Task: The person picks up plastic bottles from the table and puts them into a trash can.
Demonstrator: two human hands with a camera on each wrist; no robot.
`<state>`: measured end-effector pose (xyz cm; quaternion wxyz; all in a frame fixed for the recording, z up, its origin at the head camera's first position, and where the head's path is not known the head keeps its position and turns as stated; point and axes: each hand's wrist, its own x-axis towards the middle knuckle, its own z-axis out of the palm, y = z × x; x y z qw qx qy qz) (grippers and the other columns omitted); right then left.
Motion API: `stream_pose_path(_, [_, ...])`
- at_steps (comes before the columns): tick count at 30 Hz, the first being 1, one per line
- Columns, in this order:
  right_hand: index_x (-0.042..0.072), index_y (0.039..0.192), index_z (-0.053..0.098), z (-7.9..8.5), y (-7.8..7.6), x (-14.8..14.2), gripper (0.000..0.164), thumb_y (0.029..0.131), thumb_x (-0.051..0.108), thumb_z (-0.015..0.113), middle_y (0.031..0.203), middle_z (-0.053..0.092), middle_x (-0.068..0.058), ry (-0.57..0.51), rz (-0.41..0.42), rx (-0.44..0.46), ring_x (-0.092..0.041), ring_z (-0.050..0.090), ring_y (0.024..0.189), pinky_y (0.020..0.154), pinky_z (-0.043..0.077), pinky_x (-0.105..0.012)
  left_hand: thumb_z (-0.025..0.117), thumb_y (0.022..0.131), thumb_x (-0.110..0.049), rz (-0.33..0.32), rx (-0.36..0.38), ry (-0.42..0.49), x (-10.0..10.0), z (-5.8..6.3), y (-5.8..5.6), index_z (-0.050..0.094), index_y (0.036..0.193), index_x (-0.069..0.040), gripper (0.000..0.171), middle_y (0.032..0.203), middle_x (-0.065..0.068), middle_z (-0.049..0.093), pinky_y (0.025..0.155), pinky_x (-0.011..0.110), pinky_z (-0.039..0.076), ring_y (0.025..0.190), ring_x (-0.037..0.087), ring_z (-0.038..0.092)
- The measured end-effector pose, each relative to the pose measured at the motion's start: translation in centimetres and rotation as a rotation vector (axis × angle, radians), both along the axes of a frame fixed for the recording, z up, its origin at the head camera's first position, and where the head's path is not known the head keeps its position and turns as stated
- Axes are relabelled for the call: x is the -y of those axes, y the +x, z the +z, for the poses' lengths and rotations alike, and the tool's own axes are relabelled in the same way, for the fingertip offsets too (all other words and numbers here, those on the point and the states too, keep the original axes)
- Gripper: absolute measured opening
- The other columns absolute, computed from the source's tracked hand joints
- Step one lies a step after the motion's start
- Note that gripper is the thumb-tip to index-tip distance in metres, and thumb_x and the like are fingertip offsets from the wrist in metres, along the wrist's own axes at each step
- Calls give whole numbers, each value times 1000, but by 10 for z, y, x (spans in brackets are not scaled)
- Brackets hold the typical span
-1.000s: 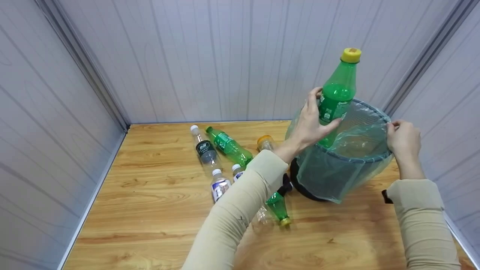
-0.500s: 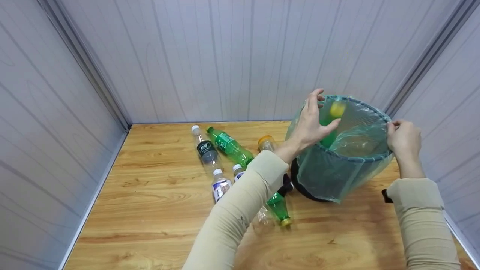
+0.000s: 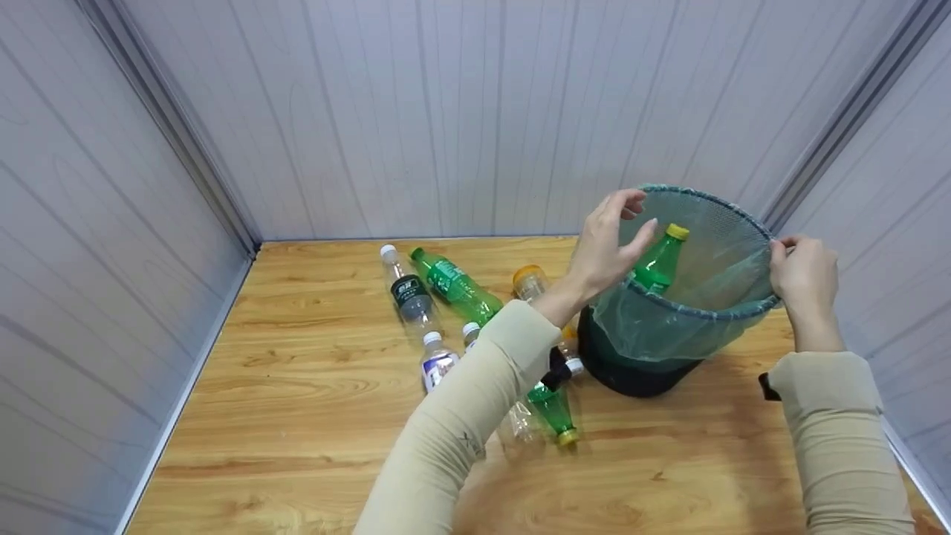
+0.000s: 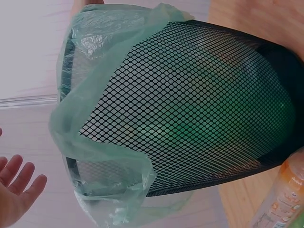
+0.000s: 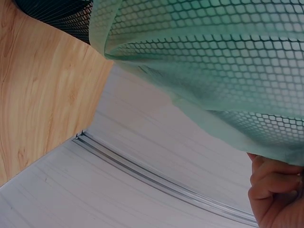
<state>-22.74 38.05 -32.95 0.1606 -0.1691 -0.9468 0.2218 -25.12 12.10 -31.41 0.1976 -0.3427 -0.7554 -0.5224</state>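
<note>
A black mesh trash can (image 3: 631, 375) is lined with a thin green garbage bag (image 3: 661, 338) folded over its rim. Inside, a green soda bottle (image 3: 663, 260) with a yellow cap leans with its neck up; its lower part is hidden behind the near rim. My left hand (image 3: 602, 245) is beside the left of the rim, fingers spread, holding nothing. In the left wrist view its fingers (image 4: 21, 183) are apart from the bag. My right hand (image 3: 805, 275) pinches the bag-covered rim on the right, and in the right wrist view its fingers (image 5: 273, 183) curl at the bag's edge.
Left of the can several bottles lie on the wooden table (image 3: 297, 416): a black-labelled one (image 3: 409, 290), a green one (image 3: 457, 286), an orange-capped one (image 3: 529, 281) and a yellow-capped green one (image 3: 553, 412). My left sleeve covers some. Panel walls (image 3: 475, 119) enclose the table.
My left hand has let go of the green bottle, which dropped into the can. The bag's hanging front has risen, baring more of the can's black base. My right hand keeps its hold.
</note>
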Motion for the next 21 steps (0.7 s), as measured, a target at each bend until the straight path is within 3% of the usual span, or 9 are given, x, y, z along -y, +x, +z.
stream_pose_path(4, [-10,110,52,1,-1,0,45,95,26,31,94,55,-27,-9,-8,26,-30,51,63,51,39,-38,55,87,-12,-19,-22,10,9,-1,3,51,111,0,27,98,7,56,77,11,39,88,13,51])
stream_pose_path(10, [-10,111,51,1,-2,-1,46,95,27,30,93,55,-27,-8,-13,48,-18,46,52,45,38,-32,55,88,-12,-20,3,22,29,-5,7,55,105,-1,21,89,6,59,65,13,44,78,11,53])
stream_pose_path(16, [-10,112,51,1,-2,-1,46,95,29,30,94,55,-27,-22,-18,58,-23,49,57,46,38,-32,55,87,-12,8,51,-51,53,-13,10,58,99,0,18,83,4,59,63,15,46,72,9,53])
stream_pose_path(21, [-9,112,51,1,-1,0,46,95,28,30,96,54,-27,-24,-17,60,-26,50,61,48,39,-33,56,86,-10,48,138,-134,74,-21,12,58,97,4,17,80,7,60,62,15,45,69,12,55])
